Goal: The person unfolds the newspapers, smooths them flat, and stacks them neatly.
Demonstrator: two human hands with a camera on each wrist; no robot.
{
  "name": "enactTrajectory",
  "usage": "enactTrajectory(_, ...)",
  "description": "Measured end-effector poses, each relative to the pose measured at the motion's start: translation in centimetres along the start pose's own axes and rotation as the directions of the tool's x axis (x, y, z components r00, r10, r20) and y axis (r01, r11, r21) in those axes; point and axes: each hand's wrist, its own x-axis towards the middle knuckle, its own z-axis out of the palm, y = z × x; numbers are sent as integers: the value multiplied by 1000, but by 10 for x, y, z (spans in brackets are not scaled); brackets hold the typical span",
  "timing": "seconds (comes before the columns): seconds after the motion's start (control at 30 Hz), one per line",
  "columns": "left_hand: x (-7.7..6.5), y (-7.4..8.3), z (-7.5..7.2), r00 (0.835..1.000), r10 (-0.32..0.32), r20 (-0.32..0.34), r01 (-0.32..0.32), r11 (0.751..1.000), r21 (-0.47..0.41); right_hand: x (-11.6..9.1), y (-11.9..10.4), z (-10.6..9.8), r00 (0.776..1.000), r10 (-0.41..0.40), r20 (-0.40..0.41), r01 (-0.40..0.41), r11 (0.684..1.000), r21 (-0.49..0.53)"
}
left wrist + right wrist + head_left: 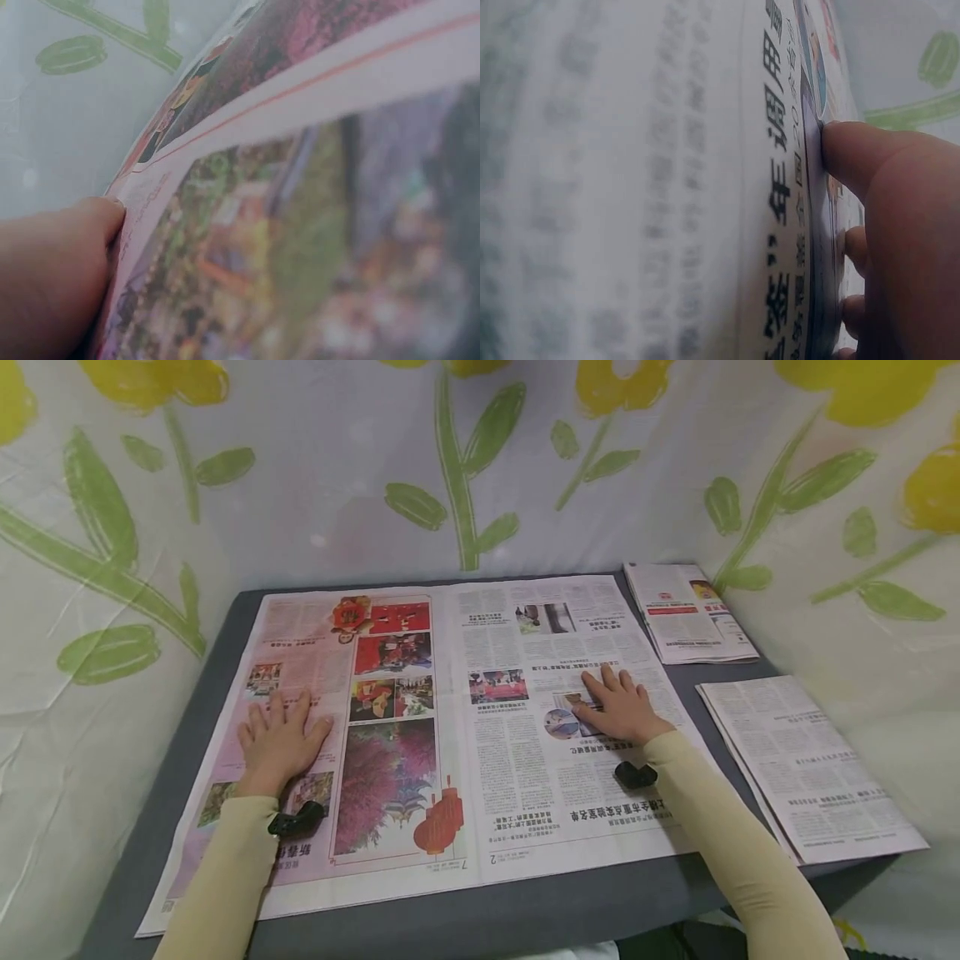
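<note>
An unfolded newspaper lies flat, its text upside down from where I look. Its left page is pinkish with colour photos and red lanterns; the right page is mostly black print with small pictures. My left hand rests palm down on the left page, fingers spread. On the right page lies my right hand, also flat, its fingers near a small round picture. In the left wrist view, the left thumb touches the paper. The right wrist view shows the right thumb against the printed sheet, fingertips below it.
A dark grey cloth covers the table. Right of the open newspaper lie a smaller folded newspaper at the back and a larger folded stack nearer me. White curtains with painted yellow flowers stand behind and at both sides.
</note>
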Motion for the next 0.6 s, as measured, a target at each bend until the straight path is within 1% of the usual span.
enactTrajectory(0.07, 0, 0, 2, 1000, 3, -7, -3, 1000, 5, -1, 2, 0, 1000, -13, -8, 13, 1000, 11)
enactTrajectory(0.17, 1, -2, 4, 1000, 8, -14, -8, 1000, 7, -5, 10, -6, 999, -34, -21, 36, 994, 103)
enactTrajectory(0.23, 1, -3, 6, 1000, 10, -13, -10, 1000, 0, -14, 18, -16, 999, -17, -42, 24, 984, 176)
enactTrajectory(0.3, 1, -3, 8, 1000, 13, -13, -13, 1000, -3, -28, 33, -29, 996, 9, -92, 13, 971, 239)
enactTrajectory(0.37, 1, -3, 8, 1000, 15, -16, -15, 1000, -1, -46, 53, -42, 985, 58, -161, -17, 968, 250)
enactTrajectory(0.43, 1, -2, 7, 1000, 19, -21, -19, 1000, 2, -66, 81, -53, 964, 100, -246, -49, 978, 204)
enactTrajectory(0.5, 1, -2, 5, 999, 21, -28, -21, 1000, -1, -87, 112, -62, 940, 147, -308, -102, 982, 157)
enactTrajectory(0.57, 0, -3, 3, 999, 22, -31, -22, 1000, -6, -111, 142, -67, 920, 218, -325, -192, 975, 109)
enactTrajectory(0.6, 0, -3, 3, 999, 22, -32, -22, 1000, -7, -122, 156, -69, 912, 261, -316, -243, 965, 95)
